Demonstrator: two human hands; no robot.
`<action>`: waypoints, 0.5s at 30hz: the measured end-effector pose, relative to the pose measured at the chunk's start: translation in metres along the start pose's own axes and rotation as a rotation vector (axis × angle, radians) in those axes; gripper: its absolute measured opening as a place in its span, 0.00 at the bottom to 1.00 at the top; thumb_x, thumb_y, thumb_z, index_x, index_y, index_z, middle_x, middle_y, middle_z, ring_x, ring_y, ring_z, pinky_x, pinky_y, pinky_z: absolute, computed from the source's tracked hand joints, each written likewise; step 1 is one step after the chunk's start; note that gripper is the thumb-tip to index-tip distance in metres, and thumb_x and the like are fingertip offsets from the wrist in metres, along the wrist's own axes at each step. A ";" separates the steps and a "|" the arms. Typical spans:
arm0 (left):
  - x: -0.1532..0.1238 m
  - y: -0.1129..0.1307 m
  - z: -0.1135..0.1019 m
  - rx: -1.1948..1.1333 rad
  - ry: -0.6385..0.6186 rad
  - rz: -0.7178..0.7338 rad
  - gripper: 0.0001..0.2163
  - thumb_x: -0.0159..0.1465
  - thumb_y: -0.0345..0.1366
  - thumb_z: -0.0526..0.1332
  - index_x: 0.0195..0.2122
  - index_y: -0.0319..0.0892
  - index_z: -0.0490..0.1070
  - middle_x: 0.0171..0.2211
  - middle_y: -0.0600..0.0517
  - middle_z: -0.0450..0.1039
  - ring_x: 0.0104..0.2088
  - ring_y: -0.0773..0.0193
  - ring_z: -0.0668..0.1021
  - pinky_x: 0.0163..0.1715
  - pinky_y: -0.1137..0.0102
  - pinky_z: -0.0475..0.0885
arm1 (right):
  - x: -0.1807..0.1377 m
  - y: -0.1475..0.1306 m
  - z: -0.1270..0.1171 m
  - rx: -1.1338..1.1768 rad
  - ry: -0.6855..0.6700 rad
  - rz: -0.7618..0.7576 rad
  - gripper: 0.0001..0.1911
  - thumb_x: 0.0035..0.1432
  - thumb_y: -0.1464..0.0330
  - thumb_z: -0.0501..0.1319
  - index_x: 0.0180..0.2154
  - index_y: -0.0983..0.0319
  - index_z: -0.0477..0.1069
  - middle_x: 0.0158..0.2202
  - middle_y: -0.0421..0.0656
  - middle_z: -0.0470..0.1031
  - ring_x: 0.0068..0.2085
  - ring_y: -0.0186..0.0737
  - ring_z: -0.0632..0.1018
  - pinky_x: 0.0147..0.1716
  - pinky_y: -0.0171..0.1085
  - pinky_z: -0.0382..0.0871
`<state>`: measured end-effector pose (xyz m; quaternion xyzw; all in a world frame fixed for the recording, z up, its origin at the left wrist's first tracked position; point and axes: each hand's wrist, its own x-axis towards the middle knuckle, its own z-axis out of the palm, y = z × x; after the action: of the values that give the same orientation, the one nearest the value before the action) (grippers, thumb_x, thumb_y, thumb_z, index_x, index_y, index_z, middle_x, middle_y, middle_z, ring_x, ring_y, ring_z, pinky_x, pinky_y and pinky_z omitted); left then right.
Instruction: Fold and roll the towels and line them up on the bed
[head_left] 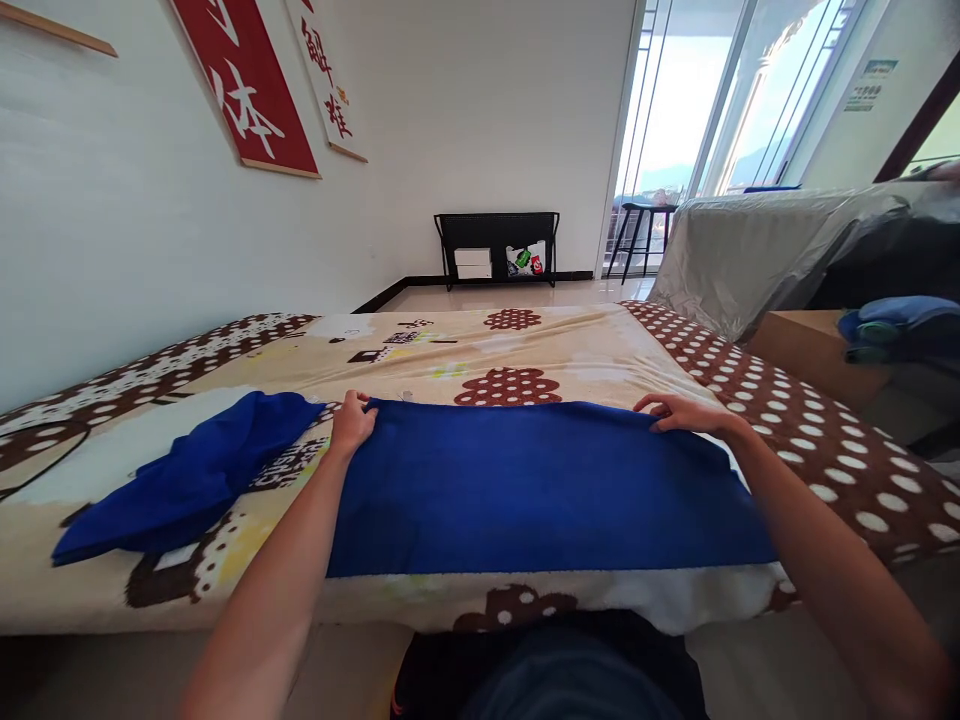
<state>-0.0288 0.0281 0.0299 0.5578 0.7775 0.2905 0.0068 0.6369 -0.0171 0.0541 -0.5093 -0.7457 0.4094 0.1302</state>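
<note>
A dark blue cloth (517, 490) lies spread out as a wide rectangle in front of me, its near edge almost straight. My left hand (352, 422) pinches its far left corner between thumb and fingers. On the far edge, toward the right, my right hand (681, 412) grips the cloth with thumb and fingertips. Right of that hand the cloth's edge slopes down toward me, slightly wavy. To the left of my left arm rests a second blue cloth (202, 465), crumpled in a loose heap. Both cloths lie on a patterned blanket (420, 355).
Brown borders with white dots (832, 450) run along the blanket's sides. A black rack (495, 235) stands at the far wall. On the right are a plastic-covered piece of furniture (750, 245) and a cardboard box (810, 350). A dark stool (641, 225) stands by the window.
</note>
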 end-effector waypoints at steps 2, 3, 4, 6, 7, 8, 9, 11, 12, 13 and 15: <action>0.001 -0.001 -0.001 -0.044 -0.011 -0.004 0.20 0.58 0.36 0.62 0.52 0.39 0.67 0.45 0.41 0.78 0.49 0.51 0.79 0.48 0.63 0.71 | 0.000 0.002 -0.001 -0.056 0.007 -0.009 0.34 0.44 0.56 0.69 0.52 0.60 0.71 0.35 0.40 0.76 0.36 0.39 0.74 0.35 0.34 0.64; 0.001 -0.001 -0.002 -0.067 -0.020 -0.004 0.20 0.58 0.35 0.63 0.52 0.39 0.69 0.45 0.41 0.79 0.48 0.51 0.80 0.47 0.64 0.71 | 0.000 0.004 -0.001 -0.091 0.020 -0.009 0.32 0.41 0.56 0.71 0.49 0.61 0.74 0.34 0.40 0.75 0.36 0.39 0.72 0.35 0.34 0.63; 0.001 -0.001 -0.002 -0.089 -0.030 -0.003 0.20 0.57 0.35 0.63 0.51 0.39 0.70 0.44 0.42 0.80 0.47 0.52 0.80 0.47 0.65 0.72 | 0.001 0.006 0.000 -0.118 0.034 -0.006 0.29 0.40 0.55 0.72 0.44 0.61 0.76 0.32 0.39 0.73 0.35 0.38 0.71 0.34 0.34 0.62; 0.001 -0.002 -0.001 -0.131 -0.046 -0.002 0.19 0.55 0.35 0.64 0.49 0.40 0.73 0.41 0.44 0.81 0.45 0.53 0.81 0.45 0.66 0.73 | 0.004 0.009 0.001 -0.127 0.051 0.003 0.23 0.39 0.54 0.72 0.35 0.62 0.76 0.30 0.39 0.72 0.34 0.38 0.70 0.33 0.35 0.61; 0.001 -0.002 -0.001 -0.151 -0.050 -0.004 0.18 0.55 0.37 0.64 0.48 0.40 0.75 0.40 0.44 0.81 0.44 0.53 0.82 0.44 0.66 0.73 | 0.005 0.011 0.001 -0.118 0.057 0.003 0.23 0.40 0.53 0.72 0.33 0.62 0.75 0.29 0.39 0.72 0.34 0.38 0.70 0.33 0.35 0.61; 0.000 -0.003 0.000 -0.169 -0.051 -0.007 0.18 0.56 0.38 0.64 0.47 0.39 0.75 0.40 0.44 0.82 0.43 0.53 0.82 0.43 0.66 0.73 | 0.006 0.012 0.001 -0.108 0.066 0.000 0.23 0.40 0.53 0.71 0.33 0.63 0.75 0.30 0.40 0.72 0.34 0.38 0.70 0.34 0.35 0.61; 0.000 -0.003 0.000 -0.185 -0.049 -0.010 0.18 0.56 0.40 0.64 0.46 0.39 0.76 0.40 0.43 0.82 0.43 0.53 0.82 0.42 0.67 0.74 | 0.007 0.014 0.000 -0.099 0.075 -0.003 0.23 0.41 0.52 0.71 0.34 0.63 0.74 0.32 0.40 0.73 0.35 0.39 0.71 0.35 0.35 0.62; 0.001 -0.004 0.001 -0.207 -0.038 -0.019 0.18 0.56 0.42 0.64 0.45 0.38 0.77 0.41 0.42 0.82 0.43 0.52 0.82 0.42 0.67 0.74 | 0.008 0.017 -0.003 -0.078 0.099 -0.008 0.25 0.41 0.52 0.70 0.36 0.62 0.73 0.34 0.41 0.74 0.37 0.39 0.72 0.36 0.35 0.63; 0.001 -0.004 0.000 -0.212 -0.030 -0.023 0.18 0.56 0.43 0.65 0.44 0.37 0.77 0.41 0.42 0.82 0.43 0.52 0.82 0.42 0.67 0.74 | 0.008 0.018 -0.005 -0.069 0.111 -0.007 0.25 0.41 0.51 0.70 0.36 0.62 0.71 0.33 0.40 0.74 0.36 0.39 0.72 0.35 0.34 0.63; 0.002 -0.005 0.000 -0.215 -0.020 -0.028 0.18 0.55 0.42 0.65 0.43 0.37 0.77 0.41 0.41 0.82 0.43 0.52 0.82 0.42 0.66 0.74 | 0.009 0.020 -0.007 -0.063 0.125 -0.004 0.25 0.41 0.51 0.70 0.34 0.62 0.70 0.31 0.39 0.73 0.34 0.38 0.71 0.33 0.34 0.62; 0.003 -0.006 -0.001 -0.216 0.001 -0.038 0.17 0.55 0.41 0.65 0.42 0.37 0.78 0.40 0.42 0.82 0.42 0.52 0.82 0.42 0.66 0.73 | 0.008 0.022 -0.011 -0.053 0.155 0.005 0.25 0.40 0.50 0.70 0.32 0.61 0.67 0.27 0.37 0.69 0.31 0.35 0.69 0.30 0.33 0.60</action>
<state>-0.0358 0.0289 0.0291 0.5388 0.7521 0.3727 0.0721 0.6546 -0.0011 0.0430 -0.5447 -0.7425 0.3493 0.1731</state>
